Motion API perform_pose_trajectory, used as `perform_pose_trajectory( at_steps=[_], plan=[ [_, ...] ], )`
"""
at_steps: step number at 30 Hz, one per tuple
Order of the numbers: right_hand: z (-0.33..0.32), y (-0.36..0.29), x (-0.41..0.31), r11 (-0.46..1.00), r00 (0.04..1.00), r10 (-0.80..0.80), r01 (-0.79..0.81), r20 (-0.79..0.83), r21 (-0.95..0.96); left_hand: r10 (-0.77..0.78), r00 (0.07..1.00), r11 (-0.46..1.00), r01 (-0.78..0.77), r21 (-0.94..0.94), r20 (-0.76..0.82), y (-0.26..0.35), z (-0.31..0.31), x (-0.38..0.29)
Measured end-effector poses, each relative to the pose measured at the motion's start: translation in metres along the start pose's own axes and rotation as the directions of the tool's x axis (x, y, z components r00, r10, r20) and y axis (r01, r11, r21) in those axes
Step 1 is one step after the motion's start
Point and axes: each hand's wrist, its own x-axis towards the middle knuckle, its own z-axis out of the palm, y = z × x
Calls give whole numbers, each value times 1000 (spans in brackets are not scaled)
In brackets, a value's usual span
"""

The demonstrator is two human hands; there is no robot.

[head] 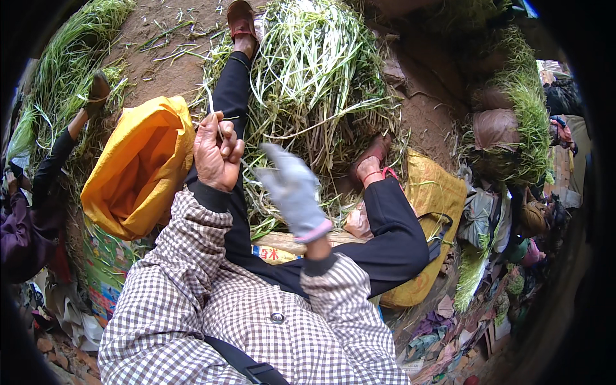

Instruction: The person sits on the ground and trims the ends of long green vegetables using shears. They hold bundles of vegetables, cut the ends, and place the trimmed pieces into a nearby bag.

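Note:
Raised above my stretched-out leg, my bare left hand (219, 149) pinches a thin pale plant stalk (210, 100) that sticks up past the thumb. Below the fist, the stalk's lower end runs toward my right hand (291, 190), which wears a light grey glove with a pink cuff. Motion blurs the glove, and I cannot make out whether its fingers hold the stalk. Between my legs lies a large heap of long green-and-white stalks (313, 62), with brownish root ends toward me. A longer pale stalk (332, 117) lies across it.
An open orange woven sack (144, 168) stands left of my left hand. A yellow sack (423, 226) lies beyond my bent right leg. Another person's purple sleeve (29, 231) shows at far left, near more greens (67, 62). Wrapped bundles (498, 130) lie at right.

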Motion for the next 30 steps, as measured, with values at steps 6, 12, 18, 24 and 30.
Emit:
perform_pose_trajectory(
  at_steps=[6, 12, 18, 24, 30],
  plan=[
    [24, 11, -48, 979, 970, 159, -179, 186, 97, 166, 984, 985, -169, -39, -61, 49, -34, 45],
    [-40, 65, -121, 903, 901, 379, -310, 212, -298, 209, 976, 975, -213, -71, -54, 73, -70, 66],
    [-41, 43, -61, 942, 980, 173, -135, 98, -307, 95, 991, 995, -96, -7, -97, 33, -15, 32],
    [45, 34, -40, 985, 984, 89, -110, 156, 134, 118, 988, 983, -101, -153, 101, 31, 10, 18],
    [52, 13, -28, 958, 966, 187, -220, 180, 186, -225, 936, 957, 160, 241, 272, 15, 22, -2]
  ],
)
